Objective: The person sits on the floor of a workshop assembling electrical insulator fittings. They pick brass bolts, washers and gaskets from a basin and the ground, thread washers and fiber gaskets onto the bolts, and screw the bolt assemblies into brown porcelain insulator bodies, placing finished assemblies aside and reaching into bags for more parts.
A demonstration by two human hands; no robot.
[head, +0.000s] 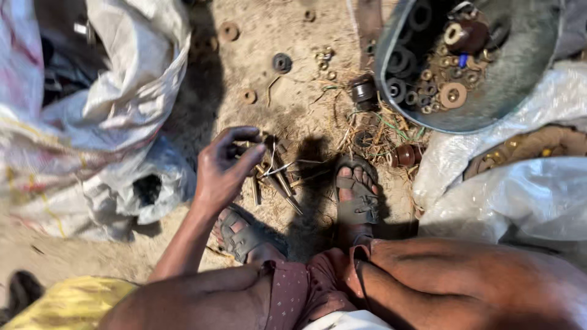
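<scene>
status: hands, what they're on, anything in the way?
Left hand fingers pinching metal bolts from the pile on sandy ground. Right hand out of view. White sack close left, metal basin beyond.

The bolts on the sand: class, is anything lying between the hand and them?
Nothing visible. The left hand is already at the bolts, fingertips on the pile's near end. The bowl of washers sits apart.

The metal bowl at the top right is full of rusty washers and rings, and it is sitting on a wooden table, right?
Not quite. The head view shows the metal bowl does hold rusty washers and rings, but it is not on a wooden table. It sits on the sandy ground, near the white sack.
</scene>
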